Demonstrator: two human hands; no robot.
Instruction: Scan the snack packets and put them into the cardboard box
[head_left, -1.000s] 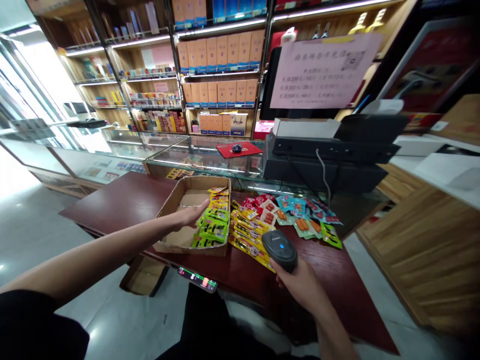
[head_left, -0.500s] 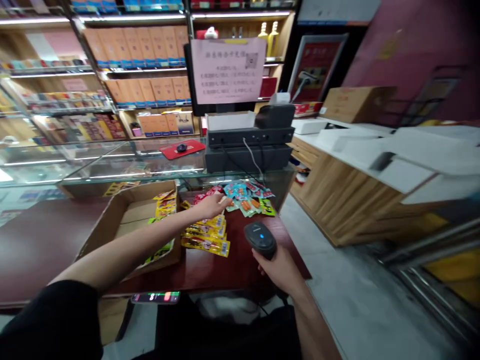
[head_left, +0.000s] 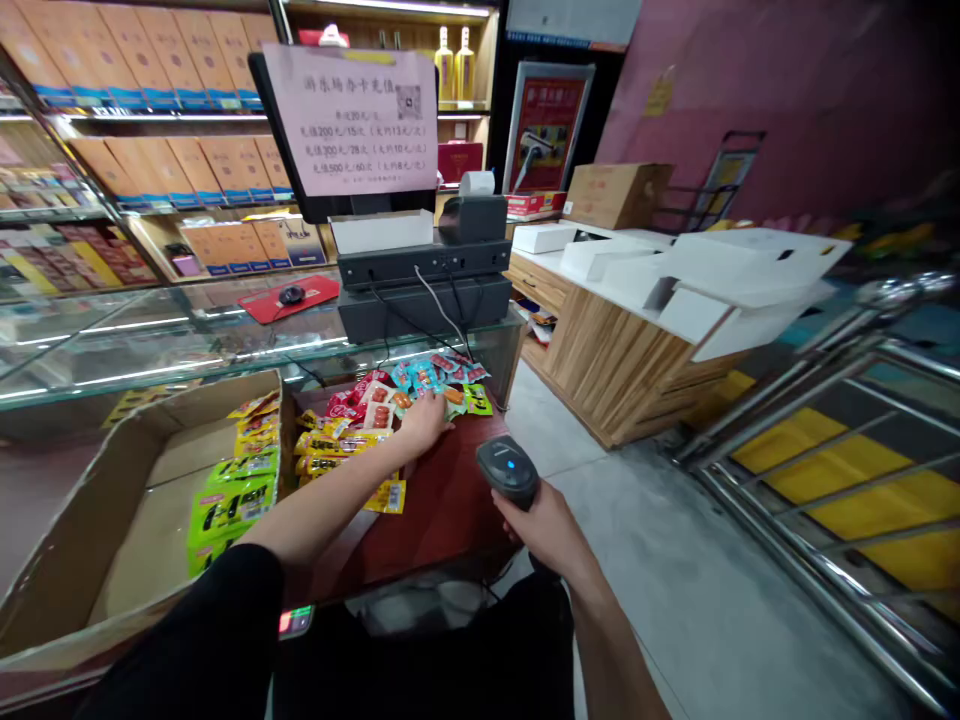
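Gripping a dark scanner (head_left: 508, 472) near the table (head_left: 450, 490), the right hand (head_left: 546, 522) is apart from the left hand (head_left: 424, 422), over snack packets (head_left: 381, 414) on the tabletop, its pinch hidden from view.

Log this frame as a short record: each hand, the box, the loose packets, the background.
left hand: at the loose blue packets and their neighbors; whether it grips one is unclear
right hand: holds a dark handheld scanner, blue light showing
box: open cardboard box, green packets and yellow ones inside
loose packets: yellow, red, blue, green, on the dark red table
background: pink sign, shelves of boxes
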